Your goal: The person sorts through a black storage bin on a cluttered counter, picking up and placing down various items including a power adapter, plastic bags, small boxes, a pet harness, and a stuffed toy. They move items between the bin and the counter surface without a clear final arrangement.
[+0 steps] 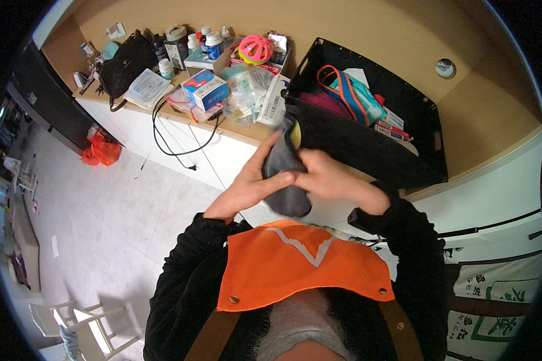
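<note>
Between my two hands is a dark grey cloth item (pixel 285 194), long and soft, perhaps a sock. My left hand (pixel 253 178) holds its left side, thumb across the front. On the right side my right hand (pixel 327 176) grips it, the fingertips meeting my left thumb. A yellow rounded patch (pixel 296 135) shows beside the upper part of the cloth; whether it belongs to the cloth I cannot tell. The cloth is in front of the shelf edge, close to the near left corner of a black open box (pixel 366 151).
Left of the box, the wooden shelf (pixel 244 131) carries a blue-and-white carton (pixel 211 94), plastic bags (pixel 246 92), bottles (pixel 214 47), a pink ball (pixel 255 48) and a black bag (pixel 126 63). A black cable (pixel 156 135) hangs over the edge. A teal pouch (pixel 366 101) lies in the box.
</note>
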